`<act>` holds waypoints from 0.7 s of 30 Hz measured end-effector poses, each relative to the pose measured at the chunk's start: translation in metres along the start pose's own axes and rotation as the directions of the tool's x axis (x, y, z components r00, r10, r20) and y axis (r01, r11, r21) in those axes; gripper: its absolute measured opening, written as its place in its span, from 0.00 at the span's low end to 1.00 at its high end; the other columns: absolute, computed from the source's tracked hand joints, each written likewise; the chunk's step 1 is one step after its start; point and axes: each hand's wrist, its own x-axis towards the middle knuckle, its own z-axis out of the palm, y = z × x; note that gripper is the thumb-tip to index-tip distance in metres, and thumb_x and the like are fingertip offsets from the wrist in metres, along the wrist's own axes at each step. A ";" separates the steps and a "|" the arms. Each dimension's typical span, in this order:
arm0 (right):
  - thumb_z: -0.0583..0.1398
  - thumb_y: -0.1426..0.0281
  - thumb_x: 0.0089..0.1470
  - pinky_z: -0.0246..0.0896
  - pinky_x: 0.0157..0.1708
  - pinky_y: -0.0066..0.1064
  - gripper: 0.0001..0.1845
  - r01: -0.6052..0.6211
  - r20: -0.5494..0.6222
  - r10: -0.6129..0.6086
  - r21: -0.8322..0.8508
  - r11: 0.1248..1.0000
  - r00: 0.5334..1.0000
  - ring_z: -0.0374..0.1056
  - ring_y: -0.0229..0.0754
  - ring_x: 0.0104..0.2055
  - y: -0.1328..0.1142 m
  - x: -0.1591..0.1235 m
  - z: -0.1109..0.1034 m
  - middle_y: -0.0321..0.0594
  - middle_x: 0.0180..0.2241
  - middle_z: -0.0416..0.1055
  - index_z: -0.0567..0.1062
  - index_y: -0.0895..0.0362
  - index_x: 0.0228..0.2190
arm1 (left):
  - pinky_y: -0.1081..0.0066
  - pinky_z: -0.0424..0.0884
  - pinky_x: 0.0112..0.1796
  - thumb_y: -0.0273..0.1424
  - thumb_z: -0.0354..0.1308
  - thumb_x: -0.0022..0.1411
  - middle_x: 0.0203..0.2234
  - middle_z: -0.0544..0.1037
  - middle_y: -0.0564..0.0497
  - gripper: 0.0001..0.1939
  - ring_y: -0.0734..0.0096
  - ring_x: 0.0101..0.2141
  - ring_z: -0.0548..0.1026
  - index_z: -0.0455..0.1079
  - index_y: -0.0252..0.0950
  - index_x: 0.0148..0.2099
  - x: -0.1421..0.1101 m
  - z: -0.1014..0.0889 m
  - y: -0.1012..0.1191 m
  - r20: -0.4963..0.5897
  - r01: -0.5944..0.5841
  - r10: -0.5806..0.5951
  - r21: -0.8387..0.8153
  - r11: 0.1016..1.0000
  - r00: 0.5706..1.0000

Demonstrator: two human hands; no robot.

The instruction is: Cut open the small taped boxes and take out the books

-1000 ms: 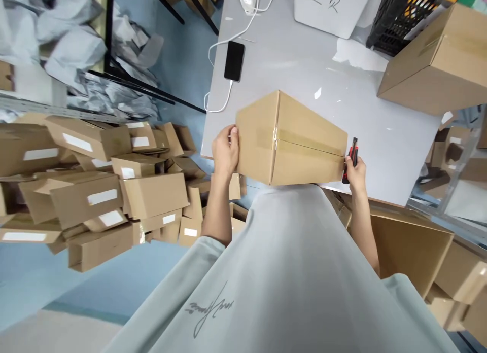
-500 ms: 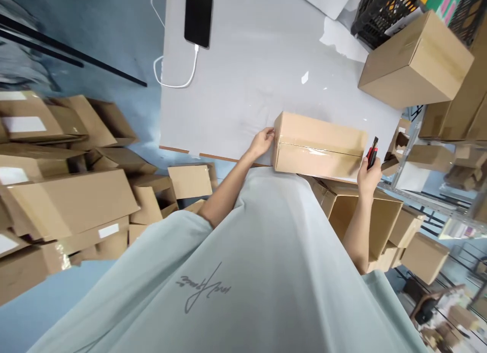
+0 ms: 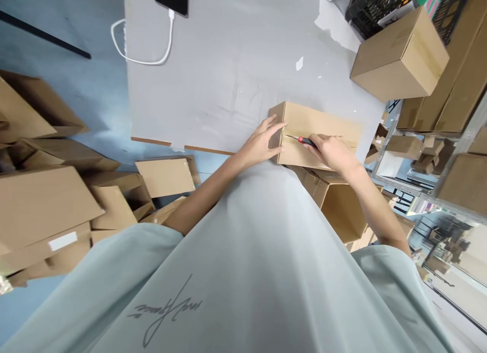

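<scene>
- Right grip (image 3: 332, 150) clasps the cutter (image 3: 306, 141), blade (image 3: 291, 136) near the box (image 3: 314, 124) edge: apparently cutting.
- Left grip (image 3: 262, 144), fingers spread, flanks the blade; next stroke likely needs it clear.

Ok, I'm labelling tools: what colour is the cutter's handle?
Red and black; the head view shows the cutter's handle best, partly covered by the right hand.

Bright, even light, with pale sheen on the worktop (image 3: 220, 74), wide-lens distortion toward edges, soft detail in right background (image 3: 449, 246).
</scene>
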 end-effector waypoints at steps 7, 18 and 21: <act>0.45 0.56 0.84 0.54 0.38 0.38 0.29 0.001 0.120 0.017 -0.142 0.990 0.993 0.82 0.59 0.45 -0.007 0.019 -0.020 0.58 0.50 0.85 0.78 0.60 0.60 | 0.43 0.58 0.78 0.40 0.72 0.71 0.83 0.55 0.41 0.45 0.40 0.82 0.55 0.61 0.49 0.83 -0.003 0.001 0.004 0.019 0.053 -0.053 -0.028 0.998 0.998; 0.46 0.59 0.84 0.57 0.40 0.40 0.28 0.015 0.146 0.010 -0.165 0.986 0.989 0.82 0.60 0.47 -0.008 0.024 -0.030 0.59 0.51 0.85 0.79 0.60 0.61 | 0.42 0.59 0.78 0.40 0.72 0.70 0.82 0.57 0.43 0.45 0.42 0.81 0.58 0.61 0.51 0.83 -0.003 -0.003 0.009 0.029 0.079 -0.077 -0.058 0.995 0.997; 0.46 0.58 0.84 0.57 0.41 0.40 0.28 0.030 0.155 -0.005 -0.157 0.987 0.988 0.82 0.59 0.47 -0.007 0.025 -0.031 0.60 0.51 0.86 0.79 0.60 0.61 | 0.43 0.61 0.77 0.41 0.71 0.70 0.82 0.58 0.44 0.45 0.41 0.80 0.58 0.61 0.51 0.83 -0.004 -0.003 0.009 0.032 0.083 -0.081 -0.074 0.994 0.996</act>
